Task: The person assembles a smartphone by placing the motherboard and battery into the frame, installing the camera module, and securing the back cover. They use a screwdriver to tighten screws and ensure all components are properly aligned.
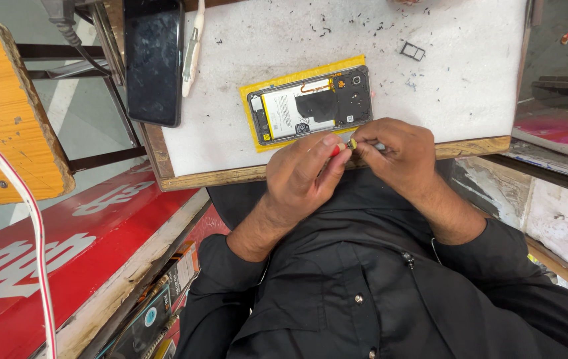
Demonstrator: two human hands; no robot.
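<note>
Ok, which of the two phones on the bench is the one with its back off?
The phone on the yellow sheet, just beyond both hands: its battery and boards are exposed. The other phone, at the bench's left edge, is closed, showing only dark glass.

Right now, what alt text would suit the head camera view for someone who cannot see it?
A person's left hand and right hand meet on a small red-handled tool at a white worktop's edge. Behind them lies an opened phone.

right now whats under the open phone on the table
A yellow sheet lies under the open phone, showing past its top, left and bottom edges, on the white table. The part beneath the phone is covered.
</note>
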